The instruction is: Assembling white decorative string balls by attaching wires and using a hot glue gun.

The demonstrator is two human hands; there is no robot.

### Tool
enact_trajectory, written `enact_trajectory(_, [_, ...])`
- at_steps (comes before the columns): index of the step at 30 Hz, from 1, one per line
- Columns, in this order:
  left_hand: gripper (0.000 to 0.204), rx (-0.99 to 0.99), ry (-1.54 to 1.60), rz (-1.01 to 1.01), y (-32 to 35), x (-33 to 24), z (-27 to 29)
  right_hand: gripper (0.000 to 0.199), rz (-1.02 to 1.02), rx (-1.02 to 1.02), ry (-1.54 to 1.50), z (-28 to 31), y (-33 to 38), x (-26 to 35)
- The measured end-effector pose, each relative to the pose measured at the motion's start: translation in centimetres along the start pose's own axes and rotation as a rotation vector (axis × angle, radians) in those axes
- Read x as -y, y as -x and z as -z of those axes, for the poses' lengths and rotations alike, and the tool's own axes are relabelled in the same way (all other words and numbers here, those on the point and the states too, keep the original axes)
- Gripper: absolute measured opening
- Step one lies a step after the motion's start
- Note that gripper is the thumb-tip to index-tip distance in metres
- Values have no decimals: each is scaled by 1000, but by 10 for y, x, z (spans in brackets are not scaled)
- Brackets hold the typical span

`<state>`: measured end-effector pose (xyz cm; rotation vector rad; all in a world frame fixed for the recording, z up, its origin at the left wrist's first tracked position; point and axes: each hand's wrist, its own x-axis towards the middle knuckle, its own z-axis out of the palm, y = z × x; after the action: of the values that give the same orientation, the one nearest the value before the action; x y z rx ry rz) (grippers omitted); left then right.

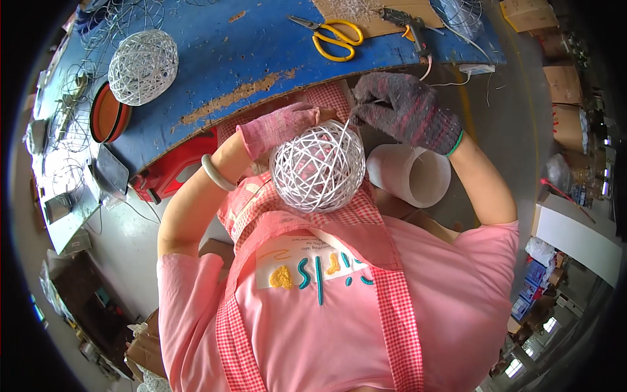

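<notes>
A white woven ball (318, 166) made of thin cord sits in front of my chest, just below the edge of the blue table (248, 62). My left hand (281, 127), in a pink glove, holds the ball from its upper left side. My right hand (405, 108), in a dark grey speckled glove, hovers above the ball's upper right and pinches a white strand (343, 132) that runs down into the ball. A pale bangle (215, 173) is on my left wrist.
On the table lie a second white woven ball (142, 66), yellow-handled scissors (334, 36), a glue gun (408, 25), stacked orange bowls (108, 114) and wire frames (72, 124). A white roll (411, 175) stands by my right arm, a red stool (173, 166) under the table.
</notes>
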<state>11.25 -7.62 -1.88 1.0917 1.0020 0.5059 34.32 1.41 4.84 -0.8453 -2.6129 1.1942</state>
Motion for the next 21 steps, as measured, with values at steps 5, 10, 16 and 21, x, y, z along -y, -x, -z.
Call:
enact_trajectory(5, [53, 94, 189, -215, -19, 39, 13, 9, 45, -104, -528, -11, -10, -26])
enact_trajectory(10, [27, -5, 425, -88, -31, 37, 18, 14, 39, -222, -343, -22, -27, -50])
enact_trajectory(16, [21, -58, -232, -188, -36, 31, 21, 21, 84, -403, -264, -31, -31, -54])
enact_trajectory(21, [33, -71, 330, 18, -51, 63, 30, 15, 212, -491, -200, -16, -13, -26])
